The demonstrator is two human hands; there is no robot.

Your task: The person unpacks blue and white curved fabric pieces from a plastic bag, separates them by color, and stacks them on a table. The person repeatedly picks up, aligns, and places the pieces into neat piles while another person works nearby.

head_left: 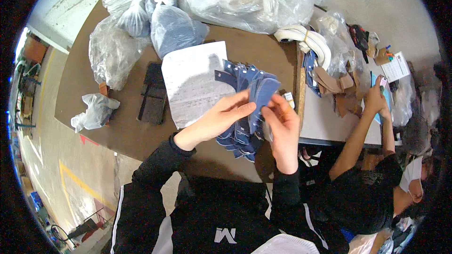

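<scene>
Pieces of blue, fabric-like material [263, 89], curved and layered one over another, stood between my hands above the brown surface [110, 134]. My left hand [226, 112] gripped them, its thumb against the near face. My right hand [284, 124] was at their right edge with thumb and fingers bent; whether it pinched a layer or only touched the edge, I could not tell. Under and around this small bunch lay a loose pile [240, 143] of similar blue pieces, its far part overlapping the right edge of a written sheet [190, 82] in my view.

To the left of the sheet was a black tray [153, 94], and beyond it a blue-grey plastic bag [174, 28]. On my right, tan pieces [329, 82] lay on a paler surface [325, 124], where a co-worker's hand [375, 99] was busy, well apart from mine.

I judged the step in hand to be working through the layers of the bunch, perhaps parting them or evening them up; I could not tell which. To my mind the next move called for a steady left grip and a light right fingertip on a single edge, since thin layers like these might well cling together or slide out of line.
</scene>
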